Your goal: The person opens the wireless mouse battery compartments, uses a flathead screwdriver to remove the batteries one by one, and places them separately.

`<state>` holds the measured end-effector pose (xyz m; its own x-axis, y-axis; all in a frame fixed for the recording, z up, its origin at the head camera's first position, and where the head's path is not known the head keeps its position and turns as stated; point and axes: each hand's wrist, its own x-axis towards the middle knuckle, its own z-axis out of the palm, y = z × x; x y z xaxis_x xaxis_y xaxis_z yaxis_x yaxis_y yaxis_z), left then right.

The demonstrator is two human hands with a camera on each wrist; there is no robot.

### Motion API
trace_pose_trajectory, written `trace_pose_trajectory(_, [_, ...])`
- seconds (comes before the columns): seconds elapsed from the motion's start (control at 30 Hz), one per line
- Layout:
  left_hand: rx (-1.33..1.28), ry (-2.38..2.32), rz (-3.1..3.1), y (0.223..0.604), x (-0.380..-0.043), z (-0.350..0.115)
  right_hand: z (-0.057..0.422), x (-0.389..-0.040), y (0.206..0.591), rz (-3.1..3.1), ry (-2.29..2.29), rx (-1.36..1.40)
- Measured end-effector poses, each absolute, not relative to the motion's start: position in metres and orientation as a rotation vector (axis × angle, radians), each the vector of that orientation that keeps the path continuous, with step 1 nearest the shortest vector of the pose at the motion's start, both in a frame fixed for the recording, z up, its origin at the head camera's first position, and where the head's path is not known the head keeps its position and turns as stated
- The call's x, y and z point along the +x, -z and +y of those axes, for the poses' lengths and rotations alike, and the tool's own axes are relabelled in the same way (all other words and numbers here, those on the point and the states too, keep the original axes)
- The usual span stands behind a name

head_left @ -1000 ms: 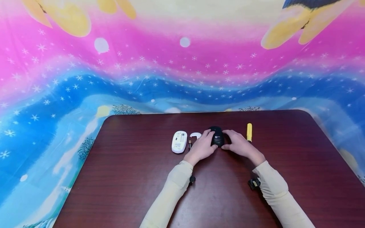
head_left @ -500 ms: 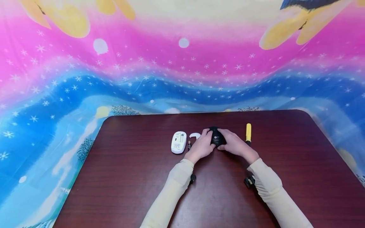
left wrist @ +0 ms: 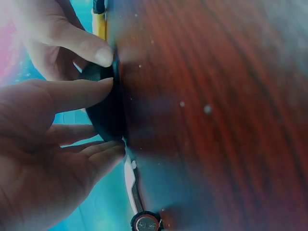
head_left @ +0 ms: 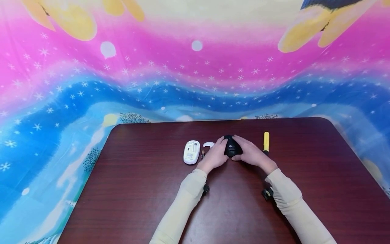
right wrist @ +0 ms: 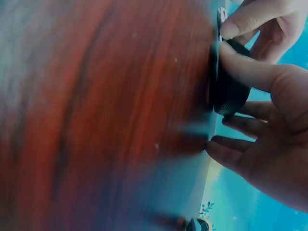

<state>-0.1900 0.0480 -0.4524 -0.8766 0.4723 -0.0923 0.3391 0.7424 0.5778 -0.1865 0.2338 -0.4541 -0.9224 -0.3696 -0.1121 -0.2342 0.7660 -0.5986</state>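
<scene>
A black computer mouse (head_left: 232, 146) lies on the table with its top side up. My left hand (head_left: 215, 155) grips its left side, thumb near the front and fingers curled along the far part. From the other side my right hand (head_left: 250, 152) holds it, with the thumb at its near right edge. In the left wrist view the mouse (left wrist: 109, 113) is between the left thumb and fingers, and the right thumb touches it too. The right wrist view shows the mouse (right wrist: 232, 91) against the tabletop; some right fingers are spread beyond it.
Left of the hands lies a white mouse (head_left: 191, 152), underside up with its battery bay open. Beside it are a small battery (head_left: 203, 155) and a curved white cover (head_left: 209, 144). A yellow stick-shaped tool (head_left: 266, 141) with a dark end lies to the right.
My right hand has moved left from just beside the black mouse onto its right side. My left hand has stayed at the mouse's left side.
</scene>
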Motion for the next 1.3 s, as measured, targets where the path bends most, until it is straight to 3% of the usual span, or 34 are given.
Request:
trace_pose_trajectory(0.4, [0.678, -1.077, 2.868, 0.451, -0.194, 0.040, 0.239, -0.186, 0.444, 2.829, 1.169, -0.477])
trace_pose_trajectory(0.9, [0.363, -1.540, 2.637, 0.439, -0.186, 0.036, 0.229, -0.182, 0.432, 2.596, 1.605, -0.358])
trace_pose_trajectory(1.3, [0.291, -1.685, 2.520, 0.438, -0.181, 0.029, 0.222, -0.180, 0.427, 2.492, 1.628, -0.374])
